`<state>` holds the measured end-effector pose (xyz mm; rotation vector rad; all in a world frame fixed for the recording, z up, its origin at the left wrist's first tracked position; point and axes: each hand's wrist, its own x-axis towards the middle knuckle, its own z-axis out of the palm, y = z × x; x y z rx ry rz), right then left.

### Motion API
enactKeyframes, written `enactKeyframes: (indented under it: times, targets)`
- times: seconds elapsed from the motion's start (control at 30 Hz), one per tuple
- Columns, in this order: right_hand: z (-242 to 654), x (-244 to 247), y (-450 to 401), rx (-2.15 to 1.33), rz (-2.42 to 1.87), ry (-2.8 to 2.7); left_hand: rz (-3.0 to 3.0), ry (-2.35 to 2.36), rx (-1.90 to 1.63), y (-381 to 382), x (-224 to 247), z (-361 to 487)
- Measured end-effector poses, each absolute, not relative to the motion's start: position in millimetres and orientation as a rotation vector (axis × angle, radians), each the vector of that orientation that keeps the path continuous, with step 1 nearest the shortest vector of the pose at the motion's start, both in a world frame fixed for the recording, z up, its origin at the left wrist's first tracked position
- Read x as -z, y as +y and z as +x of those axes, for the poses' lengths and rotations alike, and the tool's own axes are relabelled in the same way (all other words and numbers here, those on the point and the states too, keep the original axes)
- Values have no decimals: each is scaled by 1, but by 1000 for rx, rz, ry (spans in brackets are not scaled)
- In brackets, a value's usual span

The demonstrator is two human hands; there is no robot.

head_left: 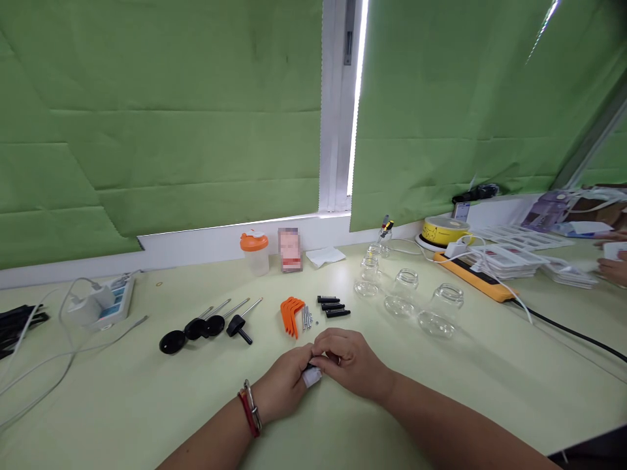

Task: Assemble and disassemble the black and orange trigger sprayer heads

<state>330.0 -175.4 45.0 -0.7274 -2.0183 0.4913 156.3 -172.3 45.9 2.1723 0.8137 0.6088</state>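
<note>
Near the table's front, my left hand (285, 382) is closed around a small white piece (312, 376) with a dark end; its kind is mostly hidden by the fingers. My right hand (350, 362) meets it, thumb and forefinger pinched together at the top of that piece; what they grip is hidden. Just beyond the hands lie several orange bent pieces (292, 316), several metal pins (307, 318) and black ribbed pieces (334, 307). To the left rest black round lids with metal rods (214, 325). Clear glass jars (405, 294) stand to the right.
A power strip with white chargers (100, 303) and cables lies left. At the back stand an orange-lidded cup (255, 252) and a phone-like panel (290, 250). An orange-black power strip (475, 277), white stacked trays (509, 260) and another person's hand (613, 267) are at right.
</note>
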Motion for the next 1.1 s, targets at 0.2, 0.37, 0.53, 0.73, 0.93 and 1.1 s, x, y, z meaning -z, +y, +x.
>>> enactKeyframes:
  times: [0.2, 0.37, 0.53, 0.73, 0.93, 1.1]
  targets:
    - [333, -44, -172, -461, -719, -2044, 2123, 832, -579, -170, -43, 155]
    - [333, -45, -173, -449, -702, -2074, 2134, 821, -573, -169, -40, 154]
    - [334, -46, -174, -451, -710, -2096, 2145, 878, -580, -170, -40, 153]
    - [334, -45, -174, -458, -729, -2146, 2153, 891, -561, -170, -40, 153]
    - [334, -46, -174, -457, -785, -2226, 2122, 874, -577, -169, -38, 152]
    - [335, -46, -176, -441, -822, -2270, 2102, 897, -651, -170, -40, 152]
